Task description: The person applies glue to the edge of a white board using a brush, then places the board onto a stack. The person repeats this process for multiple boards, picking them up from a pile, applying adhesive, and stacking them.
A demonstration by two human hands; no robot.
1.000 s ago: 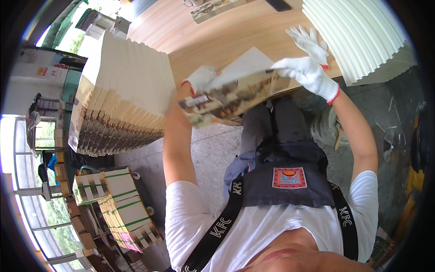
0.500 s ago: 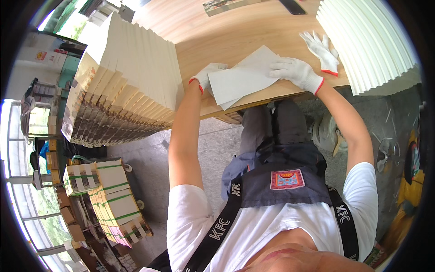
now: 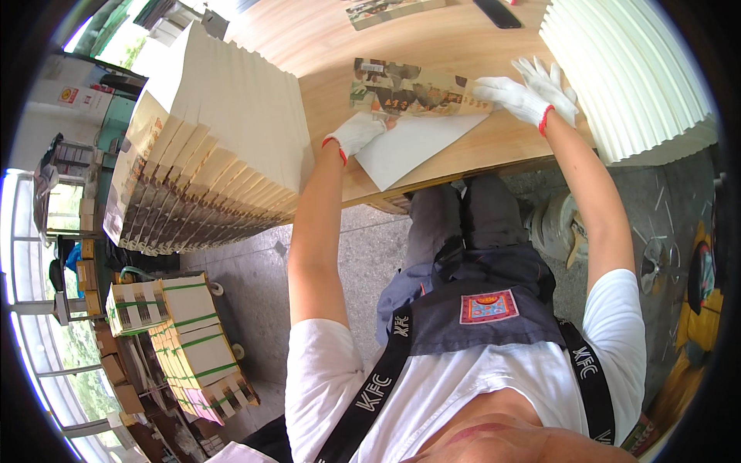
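On the wooden table in front of me lies a long printed sheet (image 3: pixel 413 86), picture side up, slightly blurred. A plain white sheet (image 3: pixel 421 145) shows below it, one corner at the table's near edge. My left hand (image 3: pixel 359 133), in a white glove with a red cuff, is closed at the printed sheet's lower left corner, beside the white sheet. My right hand (image 3: pixel 515 99), gloved alike, has its fingers closed over the right end of the printed sheet; the fingertips' underside is hidden. Just behind it lies a loose white glove (image 3: pixel 544 76).
A tall stack of printed sheets with white backs (image 3: pixel 224 108) rises at the left; a stack of white sheets (image 3: pixel 629 77) stands right. A black phone (image 3: pixel 498 13) and a printed block (image 3: pixel 392 11) lie at the back. Bundles with green straps (image 3: pixel 189 332) sit on the floor left.
The printed picture side has come into view above the white sheet, where only white showed before. My right hand has moved up and right, near the loose glove. My left hand has barely moved.
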